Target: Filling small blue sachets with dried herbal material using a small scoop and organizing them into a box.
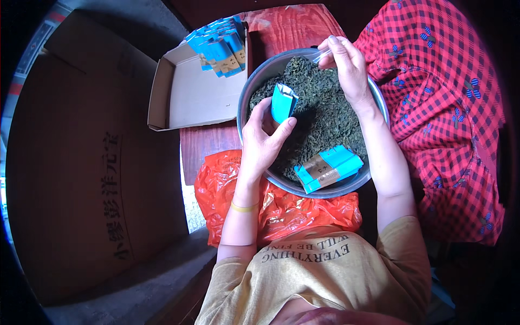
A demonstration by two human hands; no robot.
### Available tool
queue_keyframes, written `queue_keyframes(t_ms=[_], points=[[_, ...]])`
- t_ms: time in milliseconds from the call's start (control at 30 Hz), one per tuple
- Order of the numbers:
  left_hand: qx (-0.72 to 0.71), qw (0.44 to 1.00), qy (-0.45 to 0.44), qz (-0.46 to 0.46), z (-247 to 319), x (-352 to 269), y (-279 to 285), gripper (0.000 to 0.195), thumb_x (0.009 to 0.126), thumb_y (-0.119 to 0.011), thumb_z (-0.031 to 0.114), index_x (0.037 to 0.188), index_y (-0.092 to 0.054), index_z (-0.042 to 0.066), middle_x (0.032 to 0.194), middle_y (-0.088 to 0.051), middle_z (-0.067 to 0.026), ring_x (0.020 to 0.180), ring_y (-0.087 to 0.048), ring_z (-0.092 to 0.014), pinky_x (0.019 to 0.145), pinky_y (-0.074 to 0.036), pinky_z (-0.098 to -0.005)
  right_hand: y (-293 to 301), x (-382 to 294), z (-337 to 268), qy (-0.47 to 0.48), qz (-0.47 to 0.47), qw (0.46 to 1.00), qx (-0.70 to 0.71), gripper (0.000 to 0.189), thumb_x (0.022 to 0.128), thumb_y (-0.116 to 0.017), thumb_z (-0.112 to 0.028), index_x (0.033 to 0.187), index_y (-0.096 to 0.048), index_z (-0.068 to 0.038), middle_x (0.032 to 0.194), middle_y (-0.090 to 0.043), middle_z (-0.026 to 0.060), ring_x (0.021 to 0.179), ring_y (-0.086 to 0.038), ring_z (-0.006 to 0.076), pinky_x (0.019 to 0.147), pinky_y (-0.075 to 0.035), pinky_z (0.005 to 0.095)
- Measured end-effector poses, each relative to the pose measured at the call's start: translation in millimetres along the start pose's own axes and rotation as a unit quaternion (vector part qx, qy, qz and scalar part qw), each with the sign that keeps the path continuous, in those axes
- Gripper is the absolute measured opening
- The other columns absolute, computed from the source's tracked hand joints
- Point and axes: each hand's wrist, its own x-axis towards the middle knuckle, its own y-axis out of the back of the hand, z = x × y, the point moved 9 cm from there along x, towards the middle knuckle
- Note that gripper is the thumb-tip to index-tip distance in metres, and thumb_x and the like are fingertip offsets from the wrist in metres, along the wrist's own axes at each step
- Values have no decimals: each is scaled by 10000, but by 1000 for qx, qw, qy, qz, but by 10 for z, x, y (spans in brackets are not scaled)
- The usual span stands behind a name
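A wide metal basin point(244, 134) holds a heap of dark green dried leaves point(333, 109), which look like tea. Over its left side, my left hand point(266, 136) grips a small blue packet point(282, 105) upright, its silvery mouth open at the top. Near the far rim, my right hand point(344, 67) pinches a clear plastic utensil point(321, 55), perhaps a spoon; its far end is hard to make out against the leaves. A stack of flat blue-and-tan packets point(329, 167) rests on the leaves at the near side of the basin.
An open cardboard tray point(203, 97) on the red wooden table point(211, 142) holds several blue packets point(221, 46) at its far end. Red plastic bag point(308, 213) lies beneath my forearms. Large carton point(97, 162) stands left; red checked cloth point(438, 101) drapes right.
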Motion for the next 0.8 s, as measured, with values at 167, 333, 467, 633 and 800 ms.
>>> queue_keyframes(t_ms=[167, 333, 467, 633, 800], points=[[1, 1000, 11, -2, -17, -1, 0, 557, 847, -790, 208, 1276, -532, -35, 966, -643, -48, 851, -577, -92, 774, -496, -249, -67, -27, -40, 12, -22, 1000, -18, 363, 1048, -463, -328, 952, -641, -28, 749, -598, 10, 704, -588, 74, 706, -489, 232], [21, 1000, 13, 3, -31, 2, 12, 564, 841, -792, 214, 1276, -534, -36, 975, -654, -65, 857, -587, -108, 788, -501, -264, -252, -125, -149, 41, -80, 993, -74, 318, 1041, -489, -284, 930, -634, -24, 723, -592, -6, 689, -581, 72, 669, -472, 228], [44, 999, -3, 3, -20, 15, 8, 571, 835, -791, 224, 1273, -535, -37, 994, -670, -96, 862, -607, -137, 809, -509, -290, -493, -278, -321, 154, -140, 964, -164, 271, 1021, -517, -231, 906, -629, -13, 763, -649, 65, 692, -644, 145, 635, -502, 287], [26, 999, -22, 6, -6, 22, -11, 568, 838, -786, 223, 1274, -532, -38, 984, -673, -104, 857, -612, -140, 803, -511, -294, -599, -518, -755, 375, -111, 889, -237, 156, 957, -605, -163, 895, -625, -21, 780, -660, 102, 682, -648, 271, 624, -510, 358], [30, 999, 26, -12, 25, 8, -22, 566, 843, -777, 197, 1284, -519, -46, 1024, -677, -127, 940, -635, -164, 851, -512, -311, -517, -508, -814, 400, -80, 878, -249, 128, 938, -622, -144, 880, -614, -30, 759, -657, 92, 636, -630, 270, 590, -502, 362]])
